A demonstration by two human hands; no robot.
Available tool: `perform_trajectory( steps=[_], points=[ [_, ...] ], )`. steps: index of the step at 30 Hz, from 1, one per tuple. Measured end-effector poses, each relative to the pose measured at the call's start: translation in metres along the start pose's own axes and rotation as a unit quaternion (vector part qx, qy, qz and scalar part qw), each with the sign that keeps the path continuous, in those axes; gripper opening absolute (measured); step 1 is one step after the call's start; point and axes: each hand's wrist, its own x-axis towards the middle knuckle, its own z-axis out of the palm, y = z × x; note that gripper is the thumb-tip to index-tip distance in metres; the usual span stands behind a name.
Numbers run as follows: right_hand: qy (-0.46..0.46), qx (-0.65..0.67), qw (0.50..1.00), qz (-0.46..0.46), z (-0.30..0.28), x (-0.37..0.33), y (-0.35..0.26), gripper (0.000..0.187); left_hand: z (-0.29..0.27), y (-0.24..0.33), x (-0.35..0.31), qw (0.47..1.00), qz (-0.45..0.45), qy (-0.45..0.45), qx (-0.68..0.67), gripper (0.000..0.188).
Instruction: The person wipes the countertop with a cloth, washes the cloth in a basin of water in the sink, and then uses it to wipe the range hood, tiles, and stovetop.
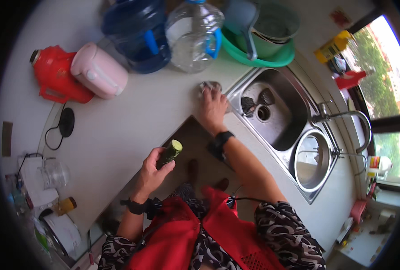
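Note:
A dark green cucumber piece (pixel 169 154) with a pale cut end is gripped in my left hand (pixel 153 173), held up in front of the counter edge. My right arm reaches forward, and my right hand (pixel 214 107) presses down on a crumpled greyish cloth (pixel 210 84) on the white countertop (pixel 132 114). Its fingers curl over the cloth, which is partly hidden beneath them. The cloth lies close to the left rim of the steel sink (pixel 278 135).
Left of the cloth stand a pink kettle (pixel 98 72) and a red jug (pixel 58 74). Behind it are a blue water jug (pixel 139 42), a clear jug (pixel 193 42) and a green basin (pixel 272 60). A faucet (pixel 362 121) arches over the sink, with a round steel pot (pixel 314 173) inside.

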Motion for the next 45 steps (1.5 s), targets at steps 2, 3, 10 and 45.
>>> perform_trajectory(
  steps=[2, 3, 10, 45],
  points=[
    [-0.008, 0.003, 0.999, 0.037, 0.016, 0.033, -0.002, 0.039, -0.011, -0.007, -0.015, 0.999, 0.005, 0.031, 0.005, 0.037],
    [0.002, -0.007, 0.999, 0.046, 0.021, 0.032, -0.016, 0.038, -0.018, -0.011, -0.027, 0.999, -0.011, 0.048, -0.009, 0.037],
    [-0.095, 0.093, 0.982, -0.136, 0.057, -0.033, -0.151, 0.038, -0.038, -0.04, -0.076, 0.987, -0.034, 0.148, -0.05, 0.038],
    [-0.308, 0.047, 0.928, -0.204, -0.328, -0.325, 0.223, 0.029, 0.172, -0.031, -0.129, 0.985, 0.114, 0.121, -0.053, 0.037]
  ],
)
